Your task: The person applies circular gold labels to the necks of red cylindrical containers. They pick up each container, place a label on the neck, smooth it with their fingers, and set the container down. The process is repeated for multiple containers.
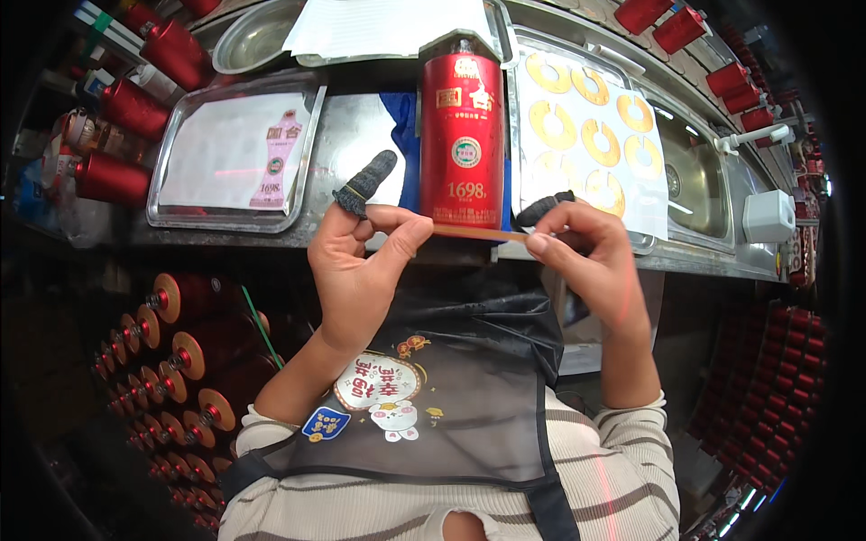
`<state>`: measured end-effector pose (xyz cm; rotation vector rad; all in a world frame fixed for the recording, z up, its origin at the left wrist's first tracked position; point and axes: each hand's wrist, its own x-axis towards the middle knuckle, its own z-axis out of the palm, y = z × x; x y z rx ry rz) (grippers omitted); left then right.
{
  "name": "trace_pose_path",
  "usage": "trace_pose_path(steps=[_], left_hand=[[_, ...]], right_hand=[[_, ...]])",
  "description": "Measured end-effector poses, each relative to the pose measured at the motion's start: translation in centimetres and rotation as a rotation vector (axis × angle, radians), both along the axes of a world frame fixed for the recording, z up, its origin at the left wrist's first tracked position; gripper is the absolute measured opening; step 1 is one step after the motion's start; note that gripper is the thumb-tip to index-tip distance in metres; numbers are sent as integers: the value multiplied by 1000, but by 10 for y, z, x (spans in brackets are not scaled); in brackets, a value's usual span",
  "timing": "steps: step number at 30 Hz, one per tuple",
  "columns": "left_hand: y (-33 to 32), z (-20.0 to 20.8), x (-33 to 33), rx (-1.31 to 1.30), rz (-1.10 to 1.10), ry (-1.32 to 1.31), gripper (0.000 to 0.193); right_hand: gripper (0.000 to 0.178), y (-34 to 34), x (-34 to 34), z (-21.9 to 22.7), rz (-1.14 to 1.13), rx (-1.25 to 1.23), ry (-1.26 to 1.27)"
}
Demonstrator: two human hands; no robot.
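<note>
A red bottle (462, 135) with gold and white printing lies in front of me, its base toward me, with a blue cloth (404, 135) showing beside it. A thin orange-gold strip (483, 234) runs taut across the base end of the bottle. My left hand (365, 257) pinches its left end between thumb and fingers, and my right hand (591, 257) pinches the right end. Black fabric finger covers sit on a finger of each hand; the left one (365, 183) is bound with a band and points up. Whether the strip touches the bottle I cannot tell.
At left, a metal tray (311, 153) holds white paper and a pink bottle-shaped decal. A sheet of gold C-shaped rings (600, 142) lies on the right, near a sink (690, 171) and white jug (769, 216). Several red bottles (135, 106) stand around, with more racked below left (187, 354).
</note>
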<state>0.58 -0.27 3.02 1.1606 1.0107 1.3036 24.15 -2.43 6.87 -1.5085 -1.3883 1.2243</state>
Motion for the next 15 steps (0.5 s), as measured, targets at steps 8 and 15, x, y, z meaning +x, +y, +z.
trace_pose_path(steps=[8, 15], left_hand=[[0, -28, -2, -95, 14, -56, 49], [-1, -36, 1, -52, 46, -16, 43]], right_hand=[[14, 0, -17, -25, -82, -109, 191], [15, 1, -19, -35, -113, -79, 196]])
